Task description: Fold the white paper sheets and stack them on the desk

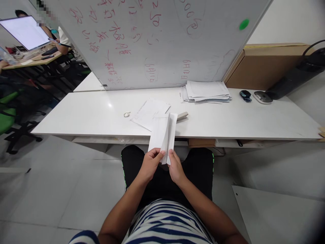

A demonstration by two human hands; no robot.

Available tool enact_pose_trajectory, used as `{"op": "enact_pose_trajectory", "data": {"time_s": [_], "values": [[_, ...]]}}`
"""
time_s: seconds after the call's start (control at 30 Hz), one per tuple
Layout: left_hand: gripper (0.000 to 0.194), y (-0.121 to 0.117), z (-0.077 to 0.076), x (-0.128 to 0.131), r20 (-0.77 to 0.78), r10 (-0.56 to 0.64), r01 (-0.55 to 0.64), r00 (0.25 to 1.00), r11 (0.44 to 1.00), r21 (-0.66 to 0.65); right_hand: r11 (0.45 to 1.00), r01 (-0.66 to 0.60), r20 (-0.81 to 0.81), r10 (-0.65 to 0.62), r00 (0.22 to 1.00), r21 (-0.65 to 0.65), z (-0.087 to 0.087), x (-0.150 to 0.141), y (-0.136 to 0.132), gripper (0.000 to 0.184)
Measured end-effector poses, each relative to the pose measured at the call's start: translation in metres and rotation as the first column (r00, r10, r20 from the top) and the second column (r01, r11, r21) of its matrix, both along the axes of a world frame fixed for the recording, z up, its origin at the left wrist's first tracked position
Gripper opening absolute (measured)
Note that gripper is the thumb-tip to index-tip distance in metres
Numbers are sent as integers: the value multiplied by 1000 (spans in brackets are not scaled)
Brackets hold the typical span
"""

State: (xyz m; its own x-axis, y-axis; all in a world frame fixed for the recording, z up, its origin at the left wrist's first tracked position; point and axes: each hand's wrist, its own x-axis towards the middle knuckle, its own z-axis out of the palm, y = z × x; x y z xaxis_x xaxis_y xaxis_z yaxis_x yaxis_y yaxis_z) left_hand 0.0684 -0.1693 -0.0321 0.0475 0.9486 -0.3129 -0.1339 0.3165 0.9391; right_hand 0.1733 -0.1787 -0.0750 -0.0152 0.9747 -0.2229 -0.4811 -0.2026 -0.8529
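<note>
Folded paper (163, 135), pinched at its near end over the lap. Left hand (149, 166): fingers closed on the left edge. Right hand (175, 167): fingers closed on the right edge. Beyond the fingertips, white table (88, 117) with flat sheet (148, 112); farther right, paper stack (207, 91).

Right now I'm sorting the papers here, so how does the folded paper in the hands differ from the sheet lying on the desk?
The folded paper is held up off the desk by the left hand and right hand; the flat sheet rests on the white desk, touched by neither hand. The folded paper is creased lengthwise into a narrow strip; the flat sheet lies open and looks wider. Both are white paper.
</note>
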Motion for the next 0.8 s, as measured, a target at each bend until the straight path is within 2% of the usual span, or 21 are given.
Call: {"op": "enact_pose_trajectory", "data": {"time_s": [0.2, 0.33, 0.43, 0.57, 0.7, 0.8], "values": [[25, -2, 5, 0, 2, 34, -34, 999, 997, 74, 986, 169, 213, -166, 963, 2, -5, 11, 5, 51], [26, -3, 5, 0, -34, 35, -31, 999, 994, 103, 978, 208, 216, -202, 955, -1, -6, 15, 5, 49], [27, -4, 4, 3, -70, 34, -27, 997, 994, 109, 979, 202, 197, -196, 960, -9, -5, 15, 4, 47], [26, -6, 3, 13, -147, 136, -109, 980, 978, 178, 985, 168, 250, -169, 953, 27, -1, 13, 2, 43], [40, -9, 0, 22, -85, 135, -121, 987, 981, 152, 989, 77, 327, -115, 938, 127, 7, 10, -2, 40], [44, -11, -2, 26, -9, 149, -146, 989, 981, 126, 975, 19, 370, -102, 923, 223, 14, 8, -6, 41]]}}
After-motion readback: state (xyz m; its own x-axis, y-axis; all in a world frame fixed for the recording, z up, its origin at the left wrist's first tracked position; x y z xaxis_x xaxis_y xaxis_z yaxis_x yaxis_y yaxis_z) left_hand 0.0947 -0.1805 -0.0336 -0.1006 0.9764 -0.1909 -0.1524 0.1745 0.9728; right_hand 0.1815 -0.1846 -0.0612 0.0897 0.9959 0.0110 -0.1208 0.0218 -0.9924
